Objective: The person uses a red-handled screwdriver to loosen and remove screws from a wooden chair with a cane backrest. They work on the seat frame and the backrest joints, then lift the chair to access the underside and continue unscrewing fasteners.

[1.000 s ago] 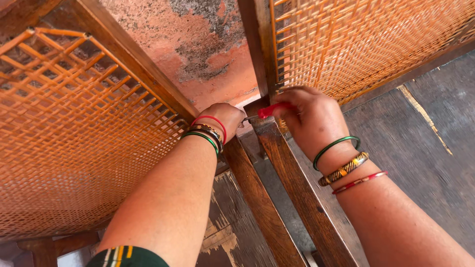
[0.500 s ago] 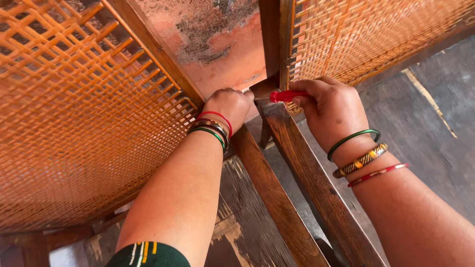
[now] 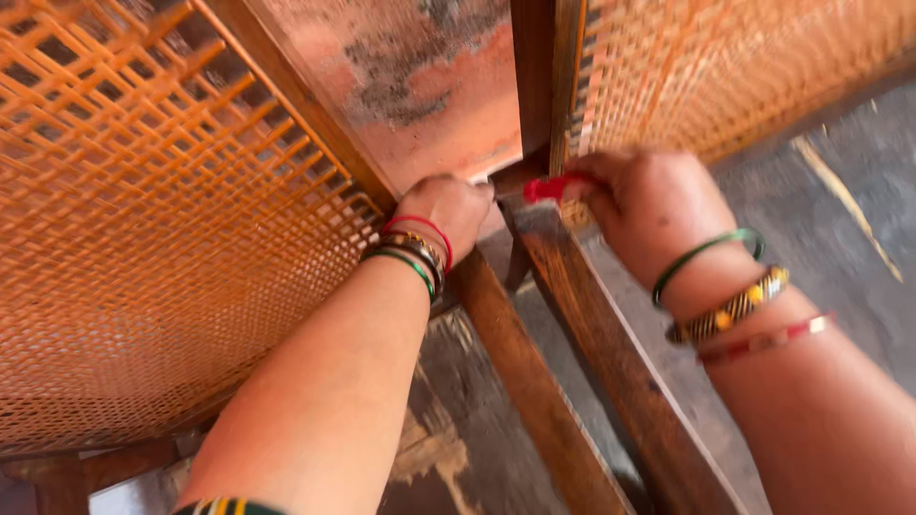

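My right hand (image 3: 651, 205) grips a red-handled tool (image 3: 549, 187), its tip pointing left at the corner where two dark wooden frame rails meet. My left hand (image 3: 448, 210) is closed and pressed against the left rail (image 3: 515, 381) at that same corner, just left of the tool tip; what its fingers pinch is hidden. Both wrists wear several bangles. The right rail (image 3: 611, 362) runs down toward me under my right hand. The frame is a little blurred.
An orange woven cane panel (image 3: 143, 238) fills the left side, another cane panel (image 3: 725, 67) the upper right. Between them shows a stained pink wall (image 3: 410, 86). A worn dark wooden floor (image 3: 840, 238) lies to the right and below.
The view has shifted slightly and blurred. My right hand has moved a little right and up with the tool; my left hand stays at the frame corner.
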